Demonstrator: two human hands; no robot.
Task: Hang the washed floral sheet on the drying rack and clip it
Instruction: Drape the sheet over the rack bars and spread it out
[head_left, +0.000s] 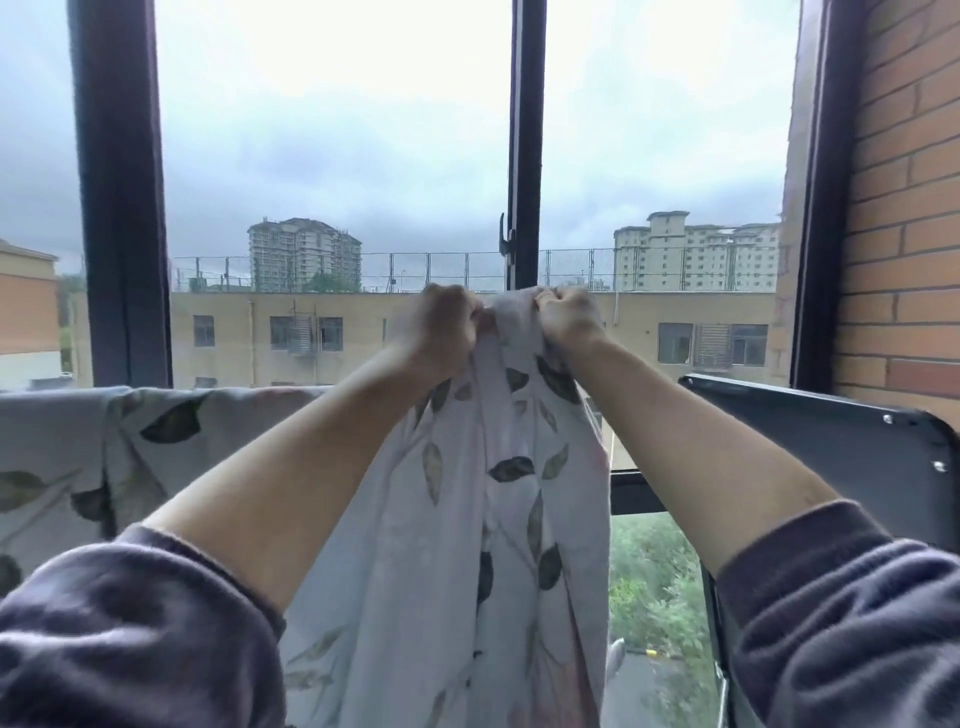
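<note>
Slippage is worrying us: we are clamping left grip (441, 325) and right grip (569, 318) on the bunched floral sheet (493, 519), its weight hanging below them and possibly dragging it off the drying rack (841, 441).

A single wide-angle camera, worn on the person's head, is looking forward and roughly level along both outstretched forearms, facing the window frame (524, 130) and the distant buildings (306, 254) beyond it. It is sitting close to the body, so the sleeves (130, 623) are filling the lower corners. The left hand (441, 322) and right hand (569, 317) are gripping the floral sheet (467, 519) near the picture's centre, at arm's reach from the lens.
</note>
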